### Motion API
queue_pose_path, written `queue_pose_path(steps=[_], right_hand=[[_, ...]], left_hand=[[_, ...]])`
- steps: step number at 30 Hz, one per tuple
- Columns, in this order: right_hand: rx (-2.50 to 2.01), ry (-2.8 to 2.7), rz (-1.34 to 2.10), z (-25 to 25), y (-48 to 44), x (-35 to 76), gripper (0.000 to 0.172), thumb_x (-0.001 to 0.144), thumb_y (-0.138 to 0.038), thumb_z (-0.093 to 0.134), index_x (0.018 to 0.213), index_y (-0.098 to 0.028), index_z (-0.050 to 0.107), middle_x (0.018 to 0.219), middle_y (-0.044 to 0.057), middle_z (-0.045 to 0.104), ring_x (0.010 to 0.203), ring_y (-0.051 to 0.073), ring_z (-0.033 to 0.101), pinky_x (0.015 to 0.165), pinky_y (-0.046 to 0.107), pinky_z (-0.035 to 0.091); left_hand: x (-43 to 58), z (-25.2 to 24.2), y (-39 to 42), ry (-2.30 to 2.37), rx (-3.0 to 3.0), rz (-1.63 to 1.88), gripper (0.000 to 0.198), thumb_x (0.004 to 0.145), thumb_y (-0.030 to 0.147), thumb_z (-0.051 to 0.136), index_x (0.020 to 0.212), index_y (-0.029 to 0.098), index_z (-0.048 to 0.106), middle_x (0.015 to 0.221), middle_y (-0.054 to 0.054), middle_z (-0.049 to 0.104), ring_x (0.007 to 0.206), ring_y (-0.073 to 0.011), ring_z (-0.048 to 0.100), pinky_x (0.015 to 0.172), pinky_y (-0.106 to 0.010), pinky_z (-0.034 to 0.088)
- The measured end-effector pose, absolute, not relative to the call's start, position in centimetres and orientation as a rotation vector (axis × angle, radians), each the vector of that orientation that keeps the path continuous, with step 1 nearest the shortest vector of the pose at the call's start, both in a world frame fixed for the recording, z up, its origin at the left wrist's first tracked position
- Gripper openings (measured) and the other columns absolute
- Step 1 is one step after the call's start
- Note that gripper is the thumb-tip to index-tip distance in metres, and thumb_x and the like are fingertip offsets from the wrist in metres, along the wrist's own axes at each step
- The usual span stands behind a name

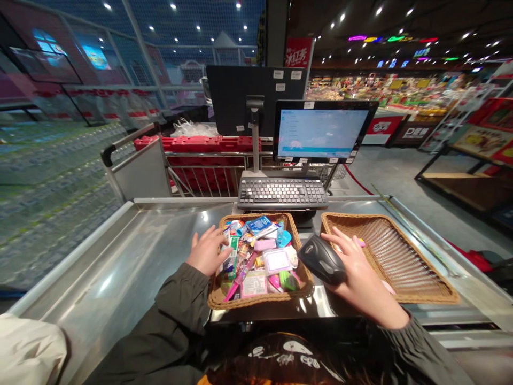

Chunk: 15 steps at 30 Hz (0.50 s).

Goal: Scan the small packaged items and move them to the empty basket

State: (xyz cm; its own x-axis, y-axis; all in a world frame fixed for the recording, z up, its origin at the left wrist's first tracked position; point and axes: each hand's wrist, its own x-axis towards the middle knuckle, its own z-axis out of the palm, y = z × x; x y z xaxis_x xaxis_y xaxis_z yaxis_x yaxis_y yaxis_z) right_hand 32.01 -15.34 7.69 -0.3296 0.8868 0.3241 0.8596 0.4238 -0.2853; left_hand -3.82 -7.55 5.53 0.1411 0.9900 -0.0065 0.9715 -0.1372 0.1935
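My left hand (pixel 209 250) is open, fingers spread over the left rim of a wicker basket (pixel 214 303) full of small packaged goods. Among them are a blue packet (pixel 259 224), a pink pen-like item (pixel 240 277), a pink-edged pack (pixel 254 284) and a green item (pixel 288 280). Close to my right hand (pixel 358 270) is a black handheld barcode scanner (pixel 323 259), which hides part of the palm. The fingers of that hand stretch out toward a second wicker basket (pixel 412 256); contact with the scanner is unclear. A small pink-and-yellow item (pixel 361 243) shows beyond the fingers.
Both baskets stand on a metal checkout counter (pixel 160 235). Behind them are a keyboard (pixel 282 192), a lit monitor (pixel 320 131) and a second screen's back (pixel 236 101). A metal cart (pixel 204 171) stands beyond the counter, and white cloth (pixel 30 347) lies at lower left.
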Motion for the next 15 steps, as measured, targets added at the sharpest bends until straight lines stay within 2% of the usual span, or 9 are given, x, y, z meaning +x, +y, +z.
queue_pose_path(steps=[6,11,15], right_hand=[[-1.589,-2.147,0.020,7.3,-16.3,35.4,0.043,0.072,-0.024,0.061,0.115,-0.020,0.061,0.138,0.014,0.050,0.140,0.041,0.030,0.109,0.071,0.022],[-1.724,-1.988,-0.076,6.8,-18.2,40.9,0.049,0.074,-0.025,0.059,0.123,-0.021,0.056,0.137,0.014,0.051,0.140,0.040,0.031,0.109,0.070,0.024],[-1.790,-1.849,-0.125,6.2,-20.3,45.1,0.040,0.077,-0.030,0.060,0.116,-0.020,0.060,0.137,0.016,0.051,0.140,0.042,0.031,0.108,0.069,0.025]], left_hand=[[1.1,7.2,-6.8,1.594,2.478,0.312,0.019,0.085,0.038,0.057,0.097,0.026,0.067,0.146,-0.004,0.049,0.143,-0.0304,0.030,0.114,-0.063,0.020],[8.5,7.7,-5.3,1.229,2.639,0.333,0.021,0.086,0.039,0.058,0.099,0.025,0.067,0.147,-0.005,0.048,0.144,-0.0297,0.028,0.115,-0.061,0.018],[16.0,7.1,-3.4,0.975,2.736,0.255,0.021,0.084,0.038,0.062,0.098,0.023,0.068,0.145,-0.007,0.050,0.143,-0.0309,0.029,0.115,-0.063,0.017]])
